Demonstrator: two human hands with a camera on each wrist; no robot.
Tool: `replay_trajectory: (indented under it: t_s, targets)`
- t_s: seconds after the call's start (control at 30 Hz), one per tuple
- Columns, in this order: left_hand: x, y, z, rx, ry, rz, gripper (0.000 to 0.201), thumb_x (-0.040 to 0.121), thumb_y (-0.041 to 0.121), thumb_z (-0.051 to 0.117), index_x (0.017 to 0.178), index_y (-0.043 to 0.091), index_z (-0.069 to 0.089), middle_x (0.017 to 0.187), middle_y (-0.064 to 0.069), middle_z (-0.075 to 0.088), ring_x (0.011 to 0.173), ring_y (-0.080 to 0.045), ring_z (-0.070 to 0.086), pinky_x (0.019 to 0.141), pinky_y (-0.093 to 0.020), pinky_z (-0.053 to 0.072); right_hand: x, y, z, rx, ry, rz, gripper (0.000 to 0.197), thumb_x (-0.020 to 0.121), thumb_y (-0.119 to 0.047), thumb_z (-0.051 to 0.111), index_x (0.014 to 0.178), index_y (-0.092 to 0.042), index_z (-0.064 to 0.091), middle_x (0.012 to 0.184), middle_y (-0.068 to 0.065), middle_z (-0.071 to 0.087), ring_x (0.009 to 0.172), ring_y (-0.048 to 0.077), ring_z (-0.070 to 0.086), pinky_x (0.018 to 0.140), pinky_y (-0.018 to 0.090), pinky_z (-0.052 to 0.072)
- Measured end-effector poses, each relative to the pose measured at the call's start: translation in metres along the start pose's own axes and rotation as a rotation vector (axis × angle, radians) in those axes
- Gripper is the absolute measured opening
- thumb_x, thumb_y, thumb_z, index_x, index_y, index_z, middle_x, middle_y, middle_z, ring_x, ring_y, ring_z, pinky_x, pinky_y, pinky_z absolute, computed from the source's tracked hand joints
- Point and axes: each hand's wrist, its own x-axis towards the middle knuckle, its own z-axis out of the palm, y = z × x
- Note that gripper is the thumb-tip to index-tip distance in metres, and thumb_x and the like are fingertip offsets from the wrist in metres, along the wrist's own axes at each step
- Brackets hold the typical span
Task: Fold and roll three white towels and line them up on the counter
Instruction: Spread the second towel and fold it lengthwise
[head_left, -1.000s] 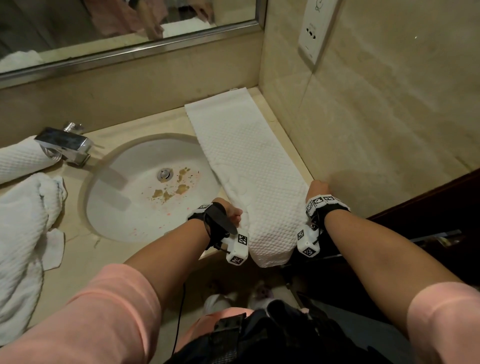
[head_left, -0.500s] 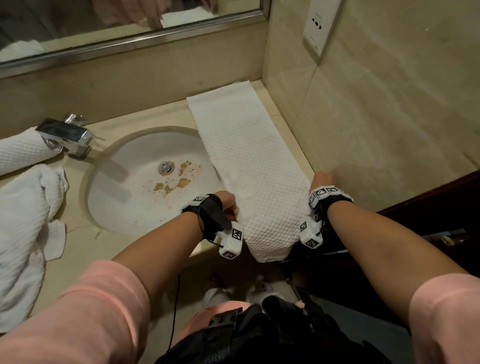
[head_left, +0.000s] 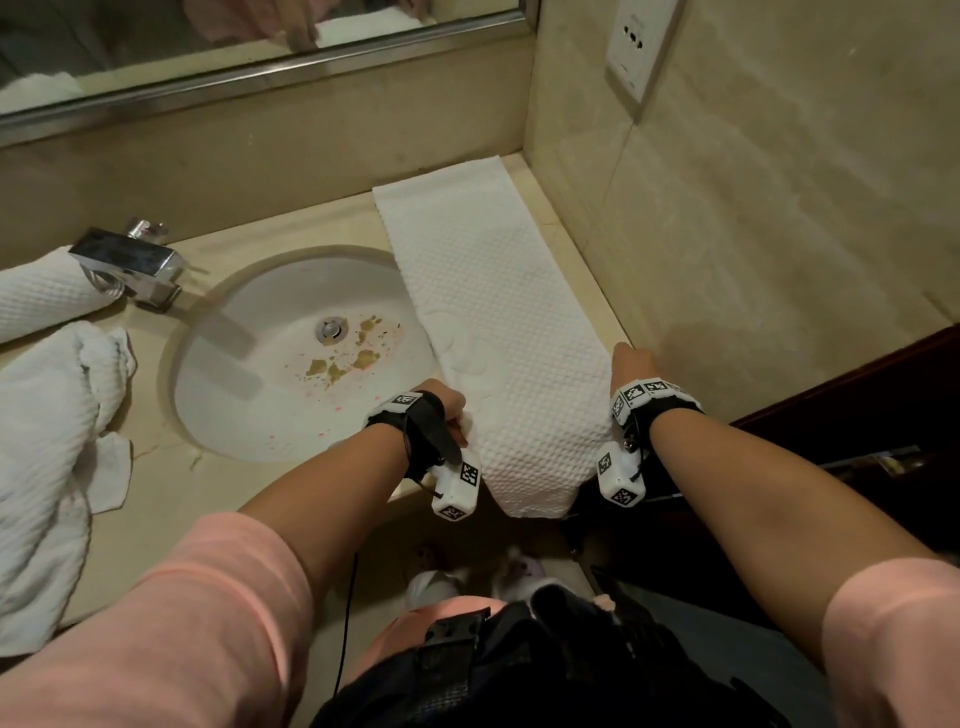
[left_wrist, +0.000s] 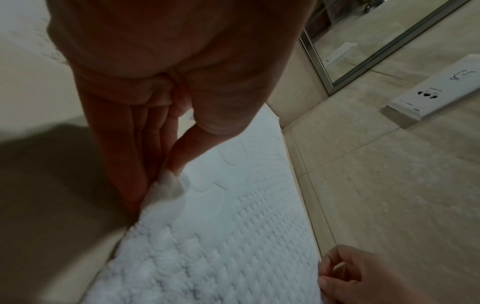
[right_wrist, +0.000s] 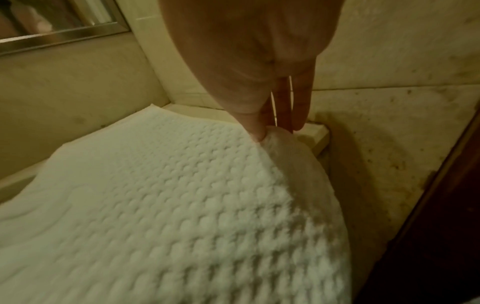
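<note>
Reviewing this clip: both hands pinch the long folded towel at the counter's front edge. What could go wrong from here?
1. The folded towel's near end hangs over the counter edge; if the left hand or right hand lets go, it may slide off.
2. Its left edge overlaps the sink, which shows brownish stains; the towel may pick them up.
3. Pinched only at the edges, the roll may start crooked.

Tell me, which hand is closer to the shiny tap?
Left. The left hand pinches the folded towel at the sink's near edge, on the tap side. The right hand pinches its far edge, by the wall.
</note>
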Motion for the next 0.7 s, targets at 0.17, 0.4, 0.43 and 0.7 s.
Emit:
replay_trajectory:
  t_s: [0.17, 0.4, 0.43, 0.7]
  targets:
    - [0.002, -0.006, -0.012, 0.096, -0.017, -0.021, 0.035, 0.089, 0.003, 0.051, 0.122, -0.009, 0.056, 0.09, -0.017, 0.065, 0.077, -0.026, 0.063, 0.077, -0.038, 0.059, -0.011, -0.012, -0.004, 0.033, -0.115, 0.003, 0.013, 0.082, -0.005, 0.055, 0.071, -0.002, 0.05, 0.108, 0.02, 0.062, 0.097, 0.037, 0.063, 0.084, 0.047, 0.054]
    - [0.012, 0.005, -0.039, 0.1, 0.031, 0.048, 0.034, 0.087, 0.004, 0.057, 0.119, -0.008, 0.059, 0.113, -0.018, 0.067, 0.075, -0.025, 0.066, 0.061, -0.025, 0.049, -0.017, -0.023, -0.004, 0.042, -0.05, 0.039, 0.03, 0.098, -0.01, 0.043, 0.125, 0.001, 0.048, 0.132, 0.02, 0.047, 0.123, 0.033, 0.047, 0.101, 0.034, 0.038]
    - [0.014, 0.007, -0.044, 0.084, 0.061, 0.069, 0.032, 0.087, 0.005, 0.059, 0.116, -0.007, 0.061, 0.116, -0.019, 0.065, 0.088, -0.028, 0.068, 0.065, -0.027, 0.048, -0.018, -0.023, -0.003, 0.044, -0.027, 0.042, 0.03, 0.099, -0.01, 0.042, 0.127, 0.001, 0.046, 0.133, 0.019, 0.046, 0.125, 0.031, 0.046, 0.101, 0.032, 0.037]
    - [0.041, 0.013, -0.059, -0.068, 0.115, 0.001, 0.041, 0.095, 0.029, 0.055, 0.058, 0.011, 0.047, 0.032, 0.003, 0.048, 0.049, -0.017, 0.045, 0.048, -0.025, 0.035, -0.014, -0.024, 0.0, 0.041, -0.026, 0.051, 0.027, 0.097, -0.007, 0.045, 0.122, 0.002, 0.049, 0.131, 0.019, 0.049, 0.123, 0.03, 0.049, 0.096, 0.031, 0.042]
